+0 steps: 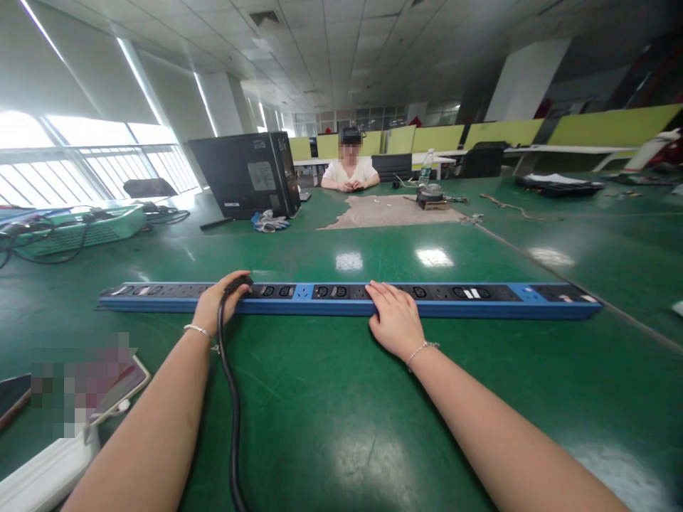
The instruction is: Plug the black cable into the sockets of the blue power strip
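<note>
A long blue and black power strip lies crosswise on the green table, with rows of sockets along its top. My left hand is closed on a black plug at the strip's left half. Whether the plug sits in a socket or just above it, I cannot tell. From the plug a thick black cable runs down past my wrist to the bottom edge. My right hand lies flat over the strip right of its middle, fingers stretched across the top and covering some sockets.
A black computer case stands at the back left beside blue-grey gloves. Cables fill a green basket farther left. A white power strip lies at the lower left. Across the table sits a person near a bottle.
</note>
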